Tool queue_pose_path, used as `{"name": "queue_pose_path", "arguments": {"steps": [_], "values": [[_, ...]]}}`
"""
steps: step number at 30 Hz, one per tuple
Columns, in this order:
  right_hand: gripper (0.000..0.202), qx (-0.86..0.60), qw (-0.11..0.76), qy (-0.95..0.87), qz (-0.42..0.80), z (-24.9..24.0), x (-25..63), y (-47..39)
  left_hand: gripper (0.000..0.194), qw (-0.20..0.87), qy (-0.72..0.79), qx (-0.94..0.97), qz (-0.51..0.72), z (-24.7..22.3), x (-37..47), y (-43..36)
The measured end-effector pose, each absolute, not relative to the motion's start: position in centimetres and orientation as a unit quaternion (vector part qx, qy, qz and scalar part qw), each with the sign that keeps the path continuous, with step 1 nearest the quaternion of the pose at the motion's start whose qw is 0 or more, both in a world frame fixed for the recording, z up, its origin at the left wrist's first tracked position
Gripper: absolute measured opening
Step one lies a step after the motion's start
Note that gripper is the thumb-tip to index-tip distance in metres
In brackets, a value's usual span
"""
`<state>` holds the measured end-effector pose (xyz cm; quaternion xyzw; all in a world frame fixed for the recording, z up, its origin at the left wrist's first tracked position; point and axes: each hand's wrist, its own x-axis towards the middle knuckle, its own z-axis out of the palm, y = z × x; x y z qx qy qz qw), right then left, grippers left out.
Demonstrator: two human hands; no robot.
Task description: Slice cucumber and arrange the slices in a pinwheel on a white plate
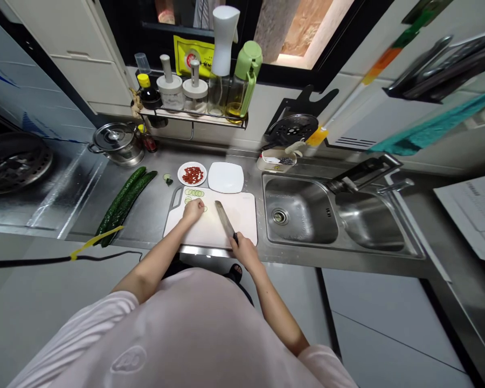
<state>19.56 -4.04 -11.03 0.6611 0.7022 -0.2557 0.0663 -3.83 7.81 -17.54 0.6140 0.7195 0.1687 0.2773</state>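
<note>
A white cutting board (214, 231) lies on the steel counter. My right hand (246, 250) is wrapped round the handle of a knife (225, 218), its blade pointing up and left over the board. My left hand (193, 210) rests at the board's left part with its fingers bent together; what they hold, if anything, is too small to make out. Several thin cucumber slices (194, 192) form a row at the board's upper left, with more beside my left fingers. Behind the board are a plate of chopped red pieces (193, 174) and a plain white square plate (226, 177).
Cucumbers (123, 202) lie on the counter at the left, near a steel pot (117, 141). Small cucumber ends (168, 180) sit by the round plate. A double sink (301, 210) is at the right; a condiment shelf (194, 114) hangs behind.
</note>
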Motion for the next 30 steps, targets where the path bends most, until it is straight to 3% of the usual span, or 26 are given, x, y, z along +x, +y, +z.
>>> {"name": "queue_pose_path", "arguments": {"steps": [12,30], "values": [[0.033,0.656,0.070,0.704,-0.263,-11.5,19.1,-4.0,0.018,0.314,0.752,0.547,0.190,-17.2,-4.5,6.9],[0.037,0.664,0.092,0.691,-0.271,-11.3,18.7,-3.7,0.016,0.239,0.804,0.503,0.211,-17.2,-9.7,6.7]]}}
